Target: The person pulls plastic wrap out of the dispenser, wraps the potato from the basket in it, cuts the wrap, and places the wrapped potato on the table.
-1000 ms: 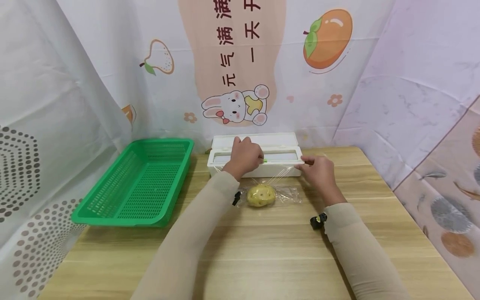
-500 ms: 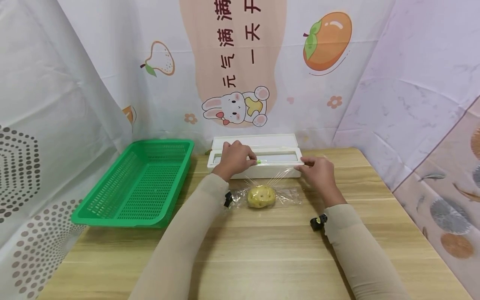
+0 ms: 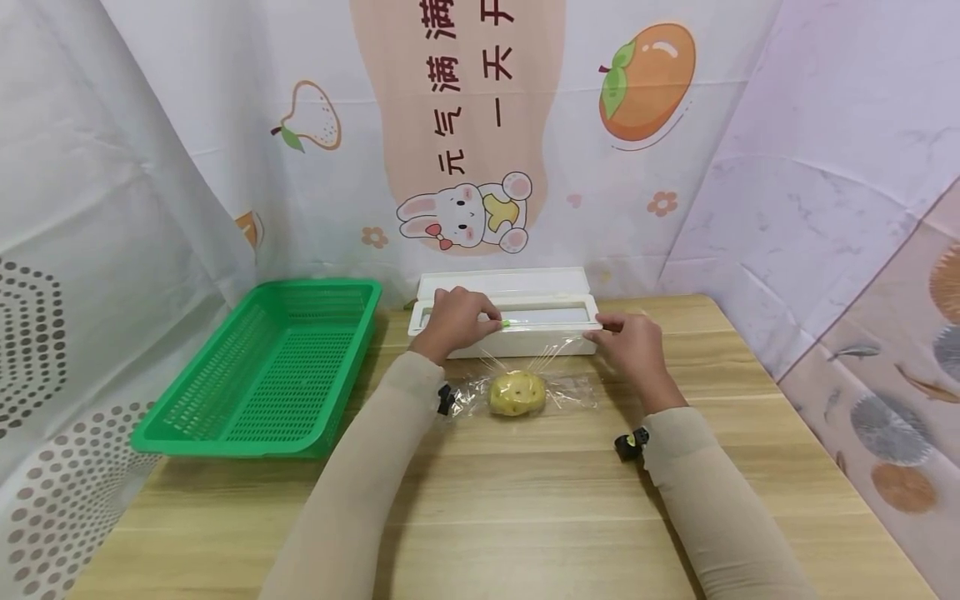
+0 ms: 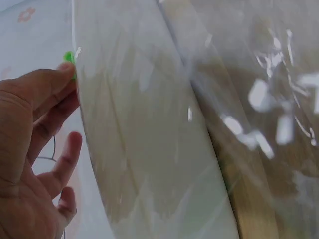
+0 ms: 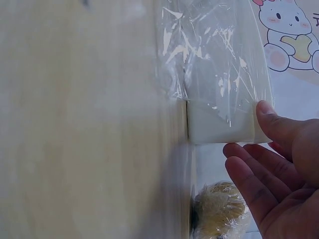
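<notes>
A white cling film dispenser (image 3: pixel 517 342) lies at the table's far side, its lid (image 3: pixel 502 283) raised. My left hand (image 3: pixel 456 321) pinches a small green cutter slider (image 3: pixel 506 323) on the dispenser's front top edge. At the right end, my right hand (image 3: pixel 633 346) holds the dispenser's corner, thumb on the front and fingers around the end in the right wrist view. Clear cling film (image 5: pixel 219 64) hangs down the dispenser's front. It runs to a yellow potato (image 3: pixel 517 392), which lies on the table under crinkled film just in front.
A green plastic basket (image 3: pixel 277 375) stands left on the wooden table (image 3: pixel 510 517). In the right wrist view, a film-wrapped brownish lump (image 5: pixel 219 211) sits past the dispenser's right end, hidden in the head view. A printed curtain (image 3: pixel 562 167) closes off the back.
My left hand has slid leftward along the dispenser's edge with the green slider, mostly in the first half second. The right hand keeps its hold on the right end.
</notes>
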A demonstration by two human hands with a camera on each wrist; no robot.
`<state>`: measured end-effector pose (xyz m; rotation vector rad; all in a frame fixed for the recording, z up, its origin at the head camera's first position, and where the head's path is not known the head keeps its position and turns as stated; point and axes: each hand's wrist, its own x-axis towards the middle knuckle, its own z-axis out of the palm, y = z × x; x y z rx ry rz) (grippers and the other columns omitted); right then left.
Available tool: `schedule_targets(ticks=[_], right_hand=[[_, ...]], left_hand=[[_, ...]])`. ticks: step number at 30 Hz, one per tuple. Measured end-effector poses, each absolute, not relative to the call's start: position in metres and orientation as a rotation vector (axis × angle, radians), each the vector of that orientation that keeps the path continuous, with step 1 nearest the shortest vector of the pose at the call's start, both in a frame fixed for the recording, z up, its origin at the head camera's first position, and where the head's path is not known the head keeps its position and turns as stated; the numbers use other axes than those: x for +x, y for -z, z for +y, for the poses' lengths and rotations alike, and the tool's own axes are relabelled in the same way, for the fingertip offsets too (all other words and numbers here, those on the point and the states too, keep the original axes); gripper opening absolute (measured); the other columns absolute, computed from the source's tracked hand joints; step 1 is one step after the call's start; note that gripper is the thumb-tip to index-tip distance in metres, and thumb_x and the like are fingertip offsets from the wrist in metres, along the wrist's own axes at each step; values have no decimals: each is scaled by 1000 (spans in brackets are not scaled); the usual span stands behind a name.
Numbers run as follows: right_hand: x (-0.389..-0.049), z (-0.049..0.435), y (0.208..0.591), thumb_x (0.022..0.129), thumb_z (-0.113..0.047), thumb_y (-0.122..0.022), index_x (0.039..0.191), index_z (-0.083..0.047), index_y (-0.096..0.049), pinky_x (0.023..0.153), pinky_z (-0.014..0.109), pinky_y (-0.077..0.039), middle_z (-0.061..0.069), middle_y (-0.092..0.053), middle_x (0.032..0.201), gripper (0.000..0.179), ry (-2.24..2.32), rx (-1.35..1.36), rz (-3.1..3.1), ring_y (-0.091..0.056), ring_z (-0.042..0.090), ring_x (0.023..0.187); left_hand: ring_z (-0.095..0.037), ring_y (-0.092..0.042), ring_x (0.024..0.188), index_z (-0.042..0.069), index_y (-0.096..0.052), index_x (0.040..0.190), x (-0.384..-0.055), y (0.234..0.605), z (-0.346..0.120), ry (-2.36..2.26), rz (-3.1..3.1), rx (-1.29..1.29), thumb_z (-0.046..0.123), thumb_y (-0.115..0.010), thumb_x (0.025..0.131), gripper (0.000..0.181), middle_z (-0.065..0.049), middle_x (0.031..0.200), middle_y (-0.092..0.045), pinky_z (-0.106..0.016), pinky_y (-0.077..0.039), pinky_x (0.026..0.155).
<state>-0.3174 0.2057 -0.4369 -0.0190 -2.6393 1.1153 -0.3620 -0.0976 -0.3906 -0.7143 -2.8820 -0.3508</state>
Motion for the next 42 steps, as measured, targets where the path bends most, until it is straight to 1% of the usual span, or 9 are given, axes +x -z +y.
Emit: schedule_targets(ticks=[7, 13, 20, 23, 26, 29, 36, 42], right_hand=[[-320, 201, 438, 76, -38, -79, 111, -14, -71, 80, 41, -54, 11, -71, 107, 43, -1131, -1, -2635, -67, 27, 96], [-317, 204, 433, 78, -37, -78, 113, -14, -71, 80, 40, -54, 11, -71, 108, 43, -1122, -24, -2646, -67, 26, 97], [-315, 207, 433, 79, -39, -77, 114, -14, -70, 81, 40, -53, 11, -71, 108, 44, -1107, -37, -2657, -67, 26, 96], [-314, 207, 434, 79, -40, -77, 114, -14, -70, 81, 40, -53, 11, -70, 108, 44, -1126, -42, -2661, -67, 26, 96], [-315, 205, 435, 78, -40, -77, 114, -15, -70, 79, 39, -54, 10, -71, 108, 44, -1141, -51, -2663, -68, 25, 95], [-315, 204, 437, 78, -39, -77, 114, -15, -70, 79, 40, -54, 11, -70, 108, 44, -1143, -42, -2657, -67, 25, 95], [-316, 206, 437, 78, -39, -77, 114, -15, -70, 77, 38, -55, 11, -71, 107, 44, -1134, -36, -2646, -68, 25, 94], [-316, 206, 437, 78, -38, -78, 114, -14, -70, 80, 39, -54, 11, -71, 107, 44, -1129, -23, -2652, -68, 26, 95]], left_hand=[[-14, -56, 100, 37, -74, 86, -362, 392, -116, 399, -2840, -750, 45, -68, 85, 11, 20, 103, -63, -48, -32, 84], [-14, -56, 99, 36, -74, 85, -364, 394, -138, 430, -2837, -732, 44, -70, 84, 9, 18, 103, -61, -47, -33, 83], [-11, -56, 102, 33, -76, 85, -361, 395, -154, 494, -2873, -649, 40, -72, 83, 8, 16, 104, -62, -50, -32, 90], [-10, -54, 105, 32, -76, 87, -360, 396, -157, 523, -2896, -620, 40, -72, 83, 9, 15, 108, -59, -53, -31, 91], [-12, -52, 110, 31, -76, 91, -360, 396, -160, 508, -2908, -615, 39, -71, 84, 12, 13, 116, -57, -54, -32, 90], [-13, -51, 112, 31, -76, 93, -359, 396, -163, 457, -2903, -631, 39, -70, 85, 14, 11, 121, -55, -51, -35, 86], [-16, -52, 111, 29, -76, 94, -354, 397, -174, 401, -2866, -615, 39, -69, 86, 14, 10, 121, -56, -45, -41, 89], [-20, -55, 107, 33, -75, 93, -351, 396, -180, 309, -2860, -589, 41, -68, 87, 13, 12, 123, -55, -45, -42, 81]])
